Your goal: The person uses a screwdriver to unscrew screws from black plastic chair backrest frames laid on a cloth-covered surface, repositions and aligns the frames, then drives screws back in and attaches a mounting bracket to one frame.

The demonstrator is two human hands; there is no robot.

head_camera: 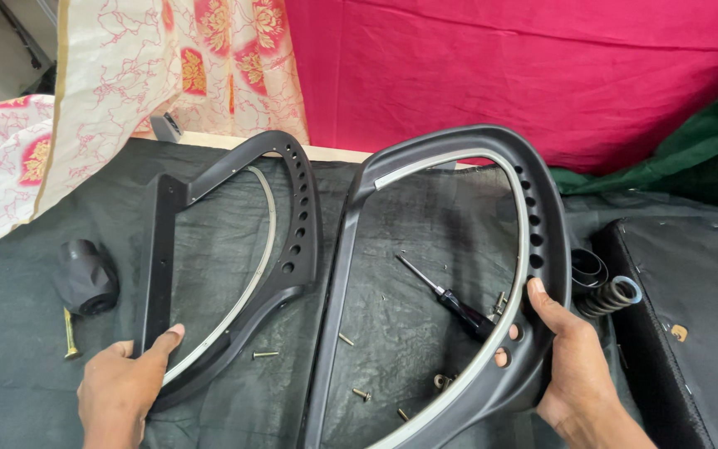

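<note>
Gripping two black curved frames: left hand the smaller frame, right hand the larger frame.

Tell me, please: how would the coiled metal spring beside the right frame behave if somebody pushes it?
The spring lies on its side, so it would probably roll on the dark cloth. Its thick steel coils suggest it is stiff and rather heavy for its size. It looks sturdy, not fragile.

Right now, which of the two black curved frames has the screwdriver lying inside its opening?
The larger frame, gripped by the right hand. The screwdriver lies on the cloth within its loop. The smaller frame, under the left hand, encloses only cloth.
</note>
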